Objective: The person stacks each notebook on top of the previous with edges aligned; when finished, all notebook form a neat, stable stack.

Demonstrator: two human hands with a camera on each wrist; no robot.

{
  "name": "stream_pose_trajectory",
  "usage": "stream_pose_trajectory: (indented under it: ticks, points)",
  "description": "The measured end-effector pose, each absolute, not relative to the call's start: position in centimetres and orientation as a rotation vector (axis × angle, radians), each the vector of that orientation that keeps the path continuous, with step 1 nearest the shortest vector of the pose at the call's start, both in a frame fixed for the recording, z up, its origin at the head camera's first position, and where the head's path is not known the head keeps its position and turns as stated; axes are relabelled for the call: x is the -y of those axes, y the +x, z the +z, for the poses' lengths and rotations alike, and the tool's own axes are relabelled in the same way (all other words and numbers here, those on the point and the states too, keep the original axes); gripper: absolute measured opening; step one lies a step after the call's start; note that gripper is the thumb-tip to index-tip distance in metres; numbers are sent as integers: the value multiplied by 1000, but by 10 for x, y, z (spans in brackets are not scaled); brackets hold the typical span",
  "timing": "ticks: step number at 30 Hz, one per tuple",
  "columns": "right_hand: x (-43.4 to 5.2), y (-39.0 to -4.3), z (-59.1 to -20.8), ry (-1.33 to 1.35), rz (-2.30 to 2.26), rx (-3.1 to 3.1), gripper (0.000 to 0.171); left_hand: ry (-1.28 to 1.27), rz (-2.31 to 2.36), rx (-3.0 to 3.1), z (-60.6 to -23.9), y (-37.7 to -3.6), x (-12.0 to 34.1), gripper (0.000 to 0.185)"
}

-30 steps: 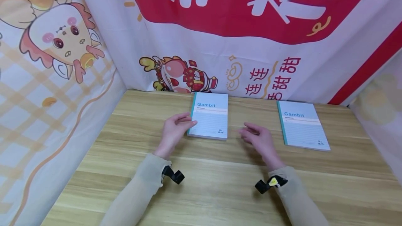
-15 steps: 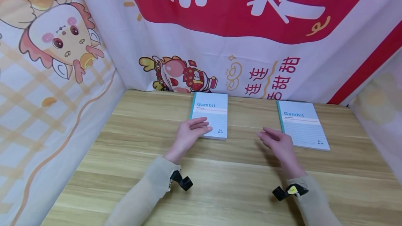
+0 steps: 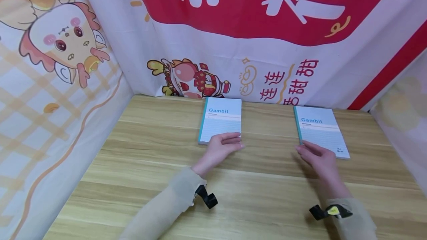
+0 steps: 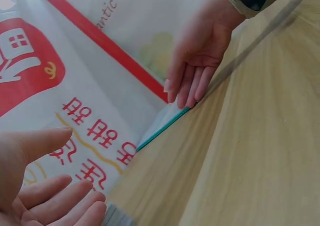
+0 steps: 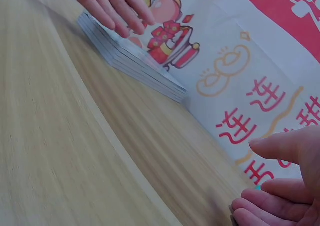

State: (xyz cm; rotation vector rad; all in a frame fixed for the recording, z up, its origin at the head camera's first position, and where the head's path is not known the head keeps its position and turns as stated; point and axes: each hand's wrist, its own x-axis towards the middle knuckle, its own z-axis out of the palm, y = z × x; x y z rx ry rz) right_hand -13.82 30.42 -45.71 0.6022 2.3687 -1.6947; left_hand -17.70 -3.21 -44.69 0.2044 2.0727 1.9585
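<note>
Two pale blue "Gambit" notebook covers with teal spines lie on the wooden table. The left one tops a stack of notebooks (image 3: pixel 221 119), whose layered edges show in the right wrist view (image 5: pixel 132 60). My left hand (image 3: pixel 221 150) hovers over this stack's near edge, hiding its lower right corner, fingers loosely extended and nothing in them. The other notebook (image 3: pixel 320 127) lies to the right. Held loosely and holding nothing, my right hand (image 3: pixel 320 160) overlaps its near left corner. Its teal spine (image 4: pixel 162 128) shows below the right hand in the left wrist view.
A printed white and red cloth (image 3: pixel 200 40) hangs behind the table's far edge. Another patterned cloth (image 3: pixel 76 103) stands along the left side. Bare wood (image 3: pixel 263 125) lies between the two notebook spots. Each wrist carries a small black camera mount (image 3: pixel 208 198).
Both hands have moved to the right and slightly nearer the body. The left hand passed across the stack's near edge; the right hand reached the right notebook's corner. Neither notebook spot has shifted.
</note>
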Motion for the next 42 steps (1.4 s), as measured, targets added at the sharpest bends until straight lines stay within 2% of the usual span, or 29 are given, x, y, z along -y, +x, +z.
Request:
stream_pose_trajectory:
  ticks: [11, 19, 27, 34, 42]
  points:
    - [-337, -126, -449, 641, -1701, -2419, 85, 309, 1948, -1967, -455, -166, -6, 50]
    - [-354, -120, -446, 678, -1653, -2454, 90, 261, 1938, -1913, -467, -163, -39, 50]
    - [-371, -118, -446, 806, -1579, -2541, 90, 213, 1901, -1920, -462, -160, -73, 47]
    - [-386, -121, -444, 938, -1595, -2507, 94, 200, 1843, -1966, -459, -166, -90, 51]
    - [-399, -127, -445, 949, -1582, -2477, 99, 169, 1777, -2042, -453, -182, -109, 53]
